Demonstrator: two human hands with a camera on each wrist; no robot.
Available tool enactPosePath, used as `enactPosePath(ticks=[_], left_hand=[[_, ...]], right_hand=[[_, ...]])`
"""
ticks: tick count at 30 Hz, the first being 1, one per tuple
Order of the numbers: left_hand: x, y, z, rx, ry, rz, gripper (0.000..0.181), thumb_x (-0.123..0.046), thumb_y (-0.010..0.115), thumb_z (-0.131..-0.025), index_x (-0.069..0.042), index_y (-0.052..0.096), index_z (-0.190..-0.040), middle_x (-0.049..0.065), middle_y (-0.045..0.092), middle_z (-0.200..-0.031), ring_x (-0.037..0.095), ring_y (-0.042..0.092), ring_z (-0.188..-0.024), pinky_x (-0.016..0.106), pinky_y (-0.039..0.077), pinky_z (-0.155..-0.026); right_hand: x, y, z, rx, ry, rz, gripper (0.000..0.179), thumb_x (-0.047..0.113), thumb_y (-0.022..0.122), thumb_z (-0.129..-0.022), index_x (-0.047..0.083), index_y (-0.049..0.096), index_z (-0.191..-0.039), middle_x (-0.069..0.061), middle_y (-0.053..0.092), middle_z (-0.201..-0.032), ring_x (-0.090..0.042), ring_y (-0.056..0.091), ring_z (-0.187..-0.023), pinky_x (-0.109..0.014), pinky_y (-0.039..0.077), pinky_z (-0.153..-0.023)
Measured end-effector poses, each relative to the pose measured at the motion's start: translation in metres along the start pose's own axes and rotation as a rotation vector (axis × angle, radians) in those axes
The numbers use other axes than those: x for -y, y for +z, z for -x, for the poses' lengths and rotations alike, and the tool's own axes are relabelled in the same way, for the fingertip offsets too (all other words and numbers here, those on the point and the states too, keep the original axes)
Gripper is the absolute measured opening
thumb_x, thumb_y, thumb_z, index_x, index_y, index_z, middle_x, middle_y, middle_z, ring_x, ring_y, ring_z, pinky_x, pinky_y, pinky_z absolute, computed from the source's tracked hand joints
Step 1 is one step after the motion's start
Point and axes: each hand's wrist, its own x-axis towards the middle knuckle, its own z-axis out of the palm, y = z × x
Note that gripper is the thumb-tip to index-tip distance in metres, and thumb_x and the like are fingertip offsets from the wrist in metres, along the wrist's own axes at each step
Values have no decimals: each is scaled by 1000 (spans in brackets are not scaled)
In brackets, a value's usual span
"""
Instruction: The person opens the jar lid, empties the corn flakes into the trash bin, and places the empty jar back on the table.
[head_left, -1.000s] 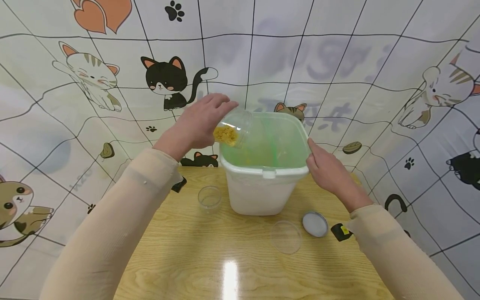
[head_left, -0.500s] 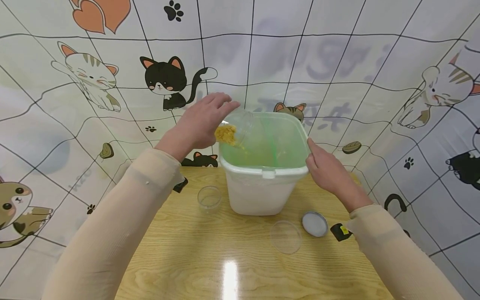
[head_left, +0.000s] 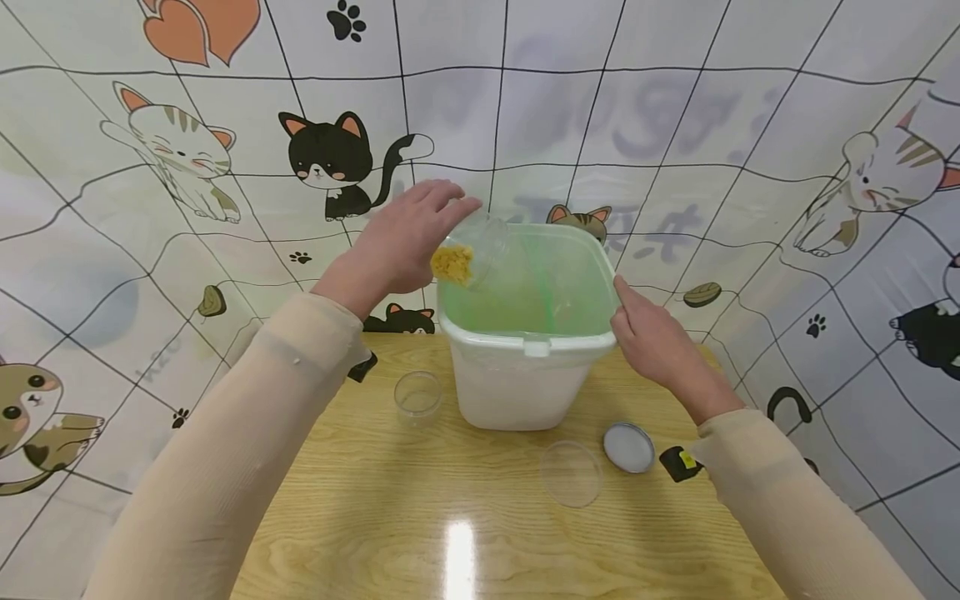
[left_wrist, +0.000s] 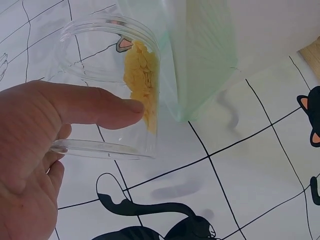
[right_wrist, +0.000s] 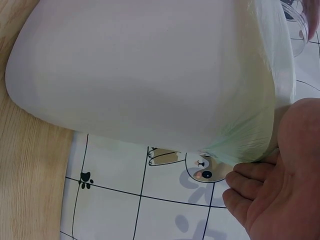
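Observation:
My left hand [head_left: 408,237] grips a clear plastic jar [head_left: 491,237], tilted sideways with its mouth over the left side of a white bin [head_left: 521,392]. Yellow crumbly bits [head_left: 452,265] lie along the jar's lower wall; in the left wrist view the thumb presses across the jar near the same yellow bits [left_wrist: 140,72]. A pale green plastic bag [head_left: 577,283] lines the bin and folds over its rim. On the bin's right side, my right hand [head_left: 656,337] holds the rim, its fingers below the bag-covered edge [right_wrist: 250,150]. What lies at the bin's bottom cannot be made out.
On the wooden table [head_left: 360,517] stands a clear round container [head_left: 418,396], left of the bin. A clear disc [head_left: 572,473] and a silver-grey round lid [head_left: 628,447] lie in front. A cat-printed sheet [head_left: 465,108] covers the walls close behind.
The left hand has raised the jar slightly and moved it a little right. Yellow bits spilled from its mouth half a second ago; none are visibly falling now. The right hand stays put.

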Motion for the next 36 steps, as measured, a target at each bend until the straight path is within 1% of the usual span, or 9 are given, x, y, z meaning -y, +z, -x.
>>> enactPosePath(ticks=[6, 11, 16, 22, 24, 26, 28, 32, 36], left_hand=[[0, 3, -2, -1, 8, 10, 92, 18, 62, -72, -17, 31, -152, 9, 34, -154, 29, 23, -147, 45, 25, -121], [0, 4, -2, 3, 14, 1, 90, 17, 61, -74, -16, 31, -152, 10, 34, -154, 29, 23, -147, 45, 25, -121], [0, 4, -1, -8, 24, -22, 89, 16, 63, -74, -16, 32, -151, 9, 35, -152, 29, 24, -146, 44, 27, -121], [1, 1, 0, -13, 20, -21, 91, 15, 66, -73, -17, 31, -151, 9, 34, -153, 29, 23, -147, 44, 26, -121], [1, -1, 0, -15, 20, -22, 91, 12, 67, -74, -18, 31, -152, 9, 34, -153, 28, 23, -147, 44, 26, -121], [0, -2, 1, -7, 25, -25, 90, 12, 67, -75, -18, 31, -152, 9, 34, -153, 29, 23, -147, 45, 25, -121], [0, -2, 0, -11, 30, -27, 89, 12, 68, -75, -17, 32, -151, 9, 34, -153, 29, 23, -147, 44, 26, -121], [-1, -1, 1, -7, 38, -33, 90, 15, 65, -74, -16, 32, -151, 10, 35, -152, 29, 24, -147, 43, 26, -121], [-1, -2, 1, -10, 27, -38, 91, 15, 65, -73, -17, 31, -151, 9, 34, -153, 29, 23, -147, 44, 28, -120]], right_hand=[[0, 1, -1, -5, -1, -2, 60, 21, 13, -100, -1, 4, -155, -23, 19, -160, -42, 29, -143, -58, 26, -116], [-1, 2, 0, -5, 1, -8, 60, 21, 13, -100, -1, 4, -155, -23, 19, -160, -40, 35, -139, -58, 29, -114], [-1, 2, 0, -12, -6, -10, 60, 21, 13, -100, -1, 4, -155, -23, 20, -160, -40, 37, -138, -58, 30, -113], [-2, 3, -1, -23, -9, -5, 60, 21, 13, -100, -2, 5, -155, -24, 21, -159, -37, 43, -128, -56, 35, -106], [-2, 3, -1, -25, -11, -5, 60, 21, 13, -99, -2, 5, -155, -24, 21, -159, -37, 44, -127, -56, 35, -106], [-1, 2, -2, -24, -11, -7, 61, 21, 13, -99, -2, 5, -155, -24, 21, -159, -38, 43, -129, -56, 35, -106], [-1, 2, -1, -24, -9, -6, 60, 21, 13, -99, -2, 5, -155, -24, 21, -159, -40, 40, -135, -58, 33, -109], [-1, 2, -2, -18, -5, -6, 60, 21, 13, -99, -2, 4, -155, -24, 21, -159, -39, 39, -135, -58, 32, -110], [0, 2, -2, -15, -5, -9, 60, 20, 13, -99, -2, 4, -155, -24, 20, -159, -39, 38, -137, -59, 30, -112]])
